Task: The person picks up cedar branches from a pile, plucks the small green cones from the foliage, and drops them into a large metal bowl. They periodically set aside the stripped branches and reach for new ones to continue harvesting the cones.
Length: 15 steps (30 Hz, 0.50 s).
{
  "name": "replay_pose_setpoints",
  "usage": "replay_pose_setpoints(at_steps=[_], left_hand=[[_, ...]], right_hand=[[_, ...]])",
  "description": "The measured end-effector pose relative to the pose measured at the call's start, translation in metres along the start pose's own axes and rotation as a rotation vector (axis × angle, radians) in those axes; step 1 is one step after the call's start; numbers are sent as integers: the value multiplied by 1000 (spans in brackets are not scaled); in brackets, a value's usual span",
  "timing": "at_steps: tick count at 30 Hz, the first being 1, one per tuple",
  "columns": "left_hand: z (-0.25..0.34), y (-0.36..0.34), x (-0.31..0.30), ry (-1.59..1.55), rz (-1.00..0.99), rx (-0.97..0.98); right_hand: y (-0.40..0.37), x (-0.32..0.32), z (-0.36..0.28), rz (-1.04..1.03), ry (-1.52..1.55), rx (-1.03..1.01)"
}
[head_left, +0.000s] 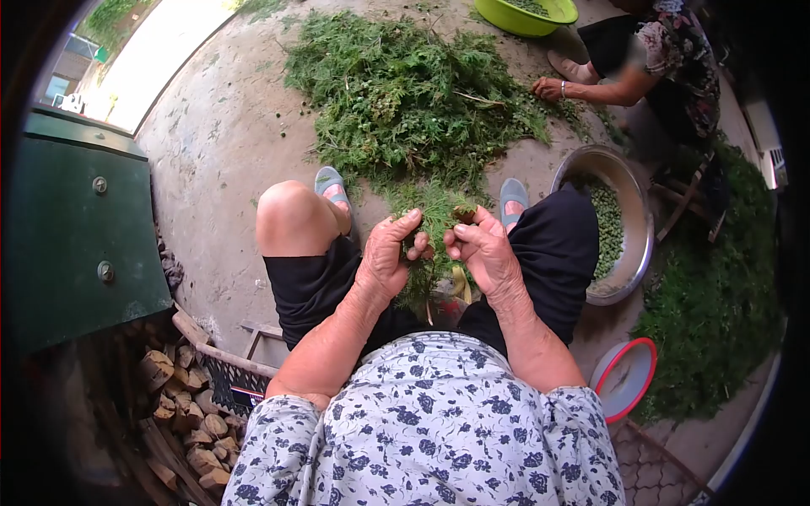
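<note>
A green leafy sprig (434, 221) is held up between my two hands, above my lap. My left hand (394, 253) is closed on the sprig, thumb against fingers. My right hand (481, 247) is pinched at the sprig's right side; what sits between its fingertips is too small to make out. Beyond my feet lies a large pile of green branches (405, 101). Right of my right knee stands a metal basin (643, 228) with small green berries (606, 223) in it.
A co-worker (675, 67) sits at the upper right, one hand at the pile's edge. Nearby are a lime-green basin (523, 22), a red-rimmed bowl (620, 379) and more greenery (717, 295). Chopped firewood (198, 413) and a green cabinet (84, 228) are on the left.
</note>
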<state>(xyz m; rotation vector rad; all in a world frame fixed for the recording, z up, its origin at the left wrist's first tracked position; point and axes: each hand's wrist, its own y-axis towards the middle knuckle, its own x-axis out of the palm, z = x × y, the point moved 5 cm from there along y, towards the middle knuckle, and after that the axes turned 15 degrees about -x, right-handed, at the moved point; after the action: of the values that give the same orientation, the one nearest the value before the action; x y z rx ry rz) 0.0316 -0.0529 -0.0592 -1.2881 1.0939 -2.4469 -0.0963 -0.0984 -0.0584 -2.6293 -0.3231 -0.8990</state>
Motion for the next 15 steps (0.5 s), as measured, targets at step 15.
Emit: replay_pose_setpoints(at_steps=[15], left_hand=[[4, 4, -19, 50, 265, 136]], right_hand=[[-7, 3, 2, -60, -134, -34]])
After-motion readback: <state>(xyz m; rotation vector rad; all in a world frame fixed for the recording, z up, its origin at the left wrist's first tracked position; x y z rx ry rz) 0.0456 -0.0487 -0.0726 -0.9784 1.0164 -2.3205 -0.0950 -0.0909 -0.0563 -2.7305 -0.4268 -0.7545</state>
